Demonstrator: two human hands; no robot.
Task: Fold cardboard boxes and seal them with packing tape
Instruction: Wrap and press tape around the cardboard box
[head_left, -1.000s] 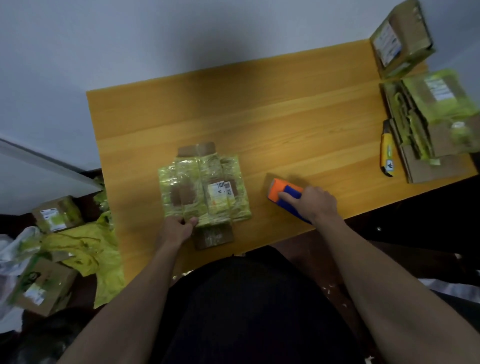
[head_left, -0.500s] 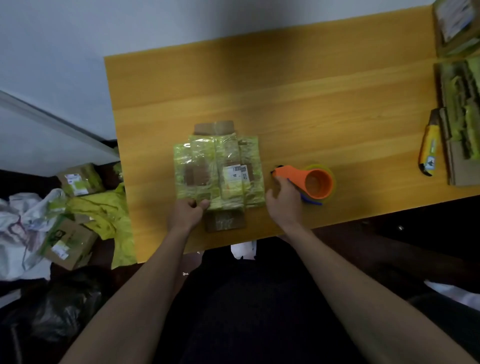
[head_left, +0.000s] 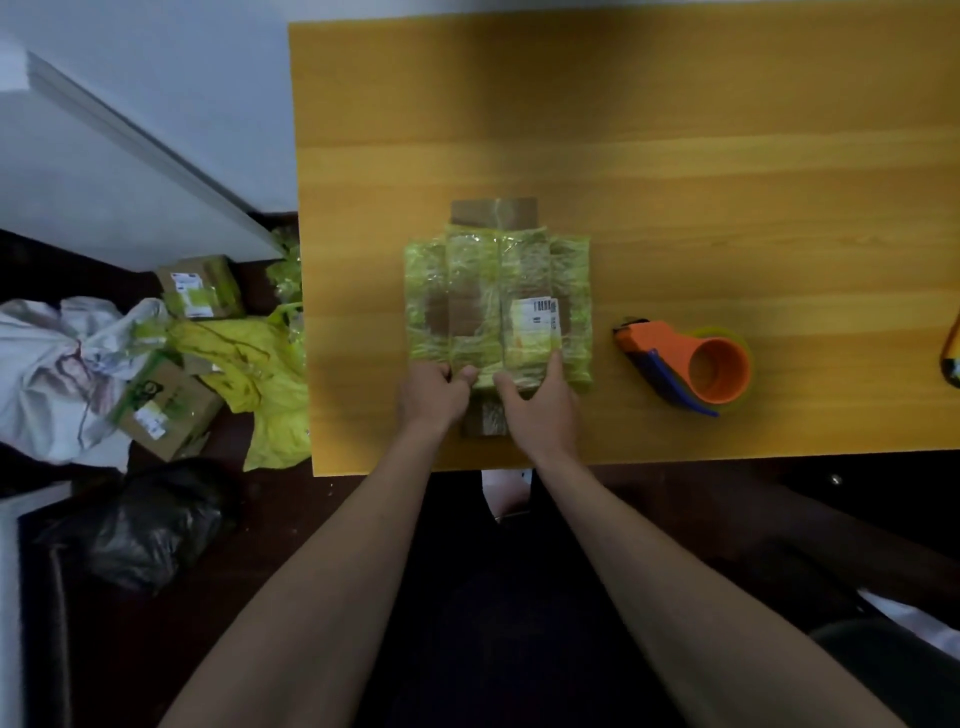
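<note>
A flattened cardboard box (head_left: 497, 301), covered in yellow-green tape and bearing a white label, lies flat near the front of the wooden table (head_left: 675, 156). Brown flaps stick out at its far and near ends. My left hand (head_left: 434, 392) grips the box's near edge at the left. My right hand (head_left: 540, 397) holds the same edge just to the right, thumb and fingers on the taped surface. The orange and blue tape dispenser (head_left: 691, 364) lies on its side, untouched, to the right of the box.
A yellow utility knife (head_left: 951, 358) shows at the table's right edge. On the floor to the left lie taped cardboard boxes (head_left: 200, 286), yellow tape scraps (head_left: 254, 364), a white bag (head_left: 57, 374) and a black bag (head_left: 140, 525).
My right hand let go of the tape dispenser and moved left onto the box's near edge. The dispenser now lies on its side. My left hand stayed on the box.
</note>
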